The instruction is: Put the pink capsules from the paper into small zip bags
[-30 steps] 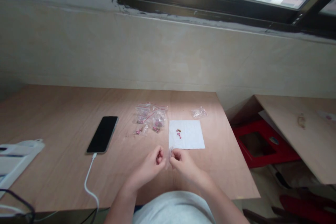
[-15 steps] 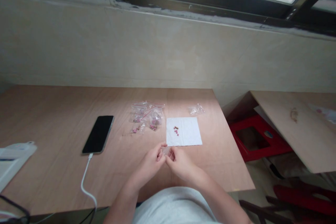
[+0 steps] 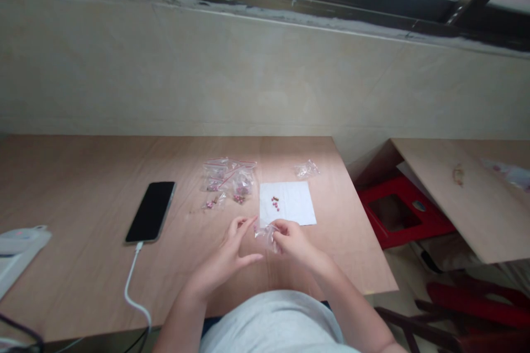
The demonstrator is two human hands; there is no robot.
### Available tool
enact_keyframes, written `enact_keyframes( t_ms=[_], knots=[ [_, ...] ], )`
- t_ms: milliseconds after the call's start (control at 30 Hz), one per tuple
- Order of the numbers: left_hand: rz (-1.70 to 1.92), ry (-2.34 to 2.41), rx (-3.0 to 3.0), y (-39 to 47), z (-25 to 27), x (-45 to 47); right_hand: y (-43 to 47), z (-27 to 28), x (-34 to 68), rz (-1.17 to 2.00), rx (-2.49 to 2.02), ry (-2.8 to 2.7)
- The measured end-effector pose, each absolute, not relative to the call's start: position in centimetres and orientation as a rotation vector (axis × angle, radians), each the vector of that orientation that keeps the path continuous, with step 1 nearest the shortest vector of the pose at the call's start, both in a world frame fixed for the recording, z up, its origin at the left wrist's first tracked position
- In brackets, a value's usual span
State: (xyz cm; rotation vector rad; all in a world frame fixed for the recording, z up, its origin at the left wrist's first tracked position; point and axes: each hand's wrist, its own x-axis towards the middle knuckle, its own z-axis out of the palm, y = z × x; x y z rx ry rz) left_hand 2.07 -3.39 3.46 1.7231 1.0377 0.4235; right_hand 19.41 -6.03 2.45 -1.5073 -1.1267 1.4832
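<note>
Lower centre: the right hand (image 3: 291, 239) pinches a clear bag (image 3: 264, 236) (best gripped lightly), left hand (image 3: 223, 258) spread wide beside it

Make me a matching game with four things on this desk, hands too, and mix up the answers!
Things:
1. Phone
2. Flat sheet
3. Left hand
4. Right hand

Clues:
A. Pinching a clear bag
B. White, with small pink pieces on it
C. Open, thumb spread away from the fingers
D. Dark screen, joined to a white cable

Pairs: 1-D, 2-B, 3-C, 4-A
</note>
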Motion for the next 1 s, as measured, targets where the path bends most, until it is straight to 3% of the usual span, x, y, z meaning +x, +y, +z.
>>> enact_keyframes(
  t_ms=[200, 467, 1000],
  knots=[
    [0.512, 0.972, 1.500, -2.3, 0.7, 2.8, -5.6, 2.7, 20.8, 1.577, -1.382, -1.026],
    [0.591, 1.094, 1.321, -0.4, -3.1, 3.4, -5.8, 0.0, 22.6, 1.121, -1.539, -1.104],
    [0.615, 1.094, 1.211, 0.5, -4.0, 4.6, -2.5, -5.3, 23.5, 1.516, -1.497, -0.765]
  ],
)
